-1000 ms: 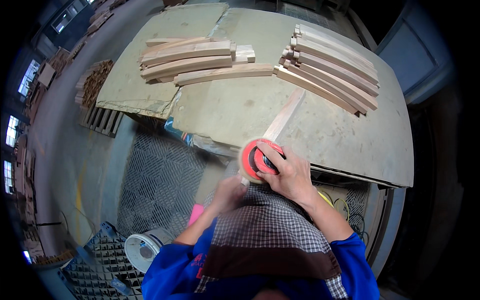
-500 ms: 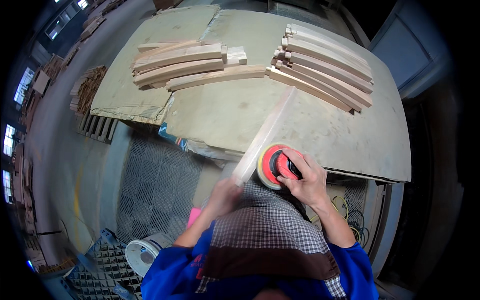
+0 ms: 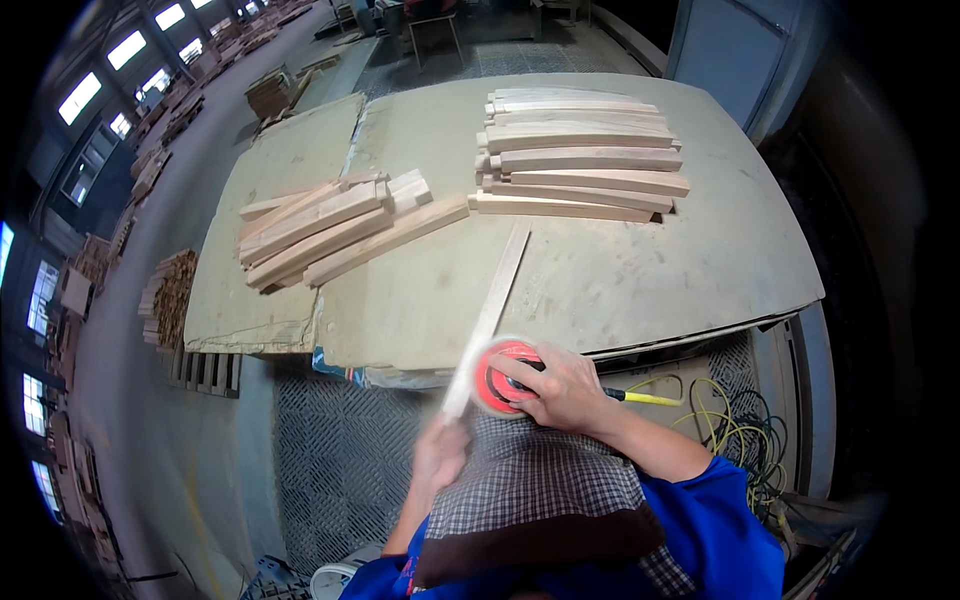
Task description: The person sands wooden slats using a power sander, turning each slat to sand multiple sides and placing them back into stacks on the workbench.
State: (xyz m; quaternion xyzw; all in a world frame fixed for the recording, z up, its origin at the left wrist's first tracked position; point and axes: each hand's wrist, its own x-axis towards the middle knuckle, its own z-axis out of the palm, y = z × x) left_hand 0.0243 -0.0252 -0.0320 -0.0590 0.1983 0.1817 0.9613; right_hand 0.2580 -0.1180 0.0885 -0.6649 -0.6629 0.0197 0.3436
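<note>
My left hand (image 3: pixel 440 452), a little blurred, is closed round the near end of a pale wooden strip (image 3: pixel 495 290). The strip juts past the table's near edge, and its far end rests on the tabletop. In my right hand (image 3: pixel 572 390) is a red round sander (image 3: pixel 497 378), gripped from above with the fingers wrapped over its body. The sander's disc lies against the right side of the strip, close to my left hand. A yellow hose (image 3: pixel 650 398) runs from the sander to the right.
A large worn table (image 3: pixel 420 310) carries a left stack of wooden pieces (image 3: pixel 325 222) and a right stack of similar pieces (image 3: pixel 585 160). Coiled hoses (image 3: pixel 740 430) lie on the floor at right. A white bucket (image 3: pixel 330 580) stands at lower left, and a pallet (image 3: pixel 205 370) beyond the table's left side.
The view has tilted up and turned, so the table and stacks appear shifted. The sander has come nearer my left hand along the strip. Both hands keep their grip.
</note>
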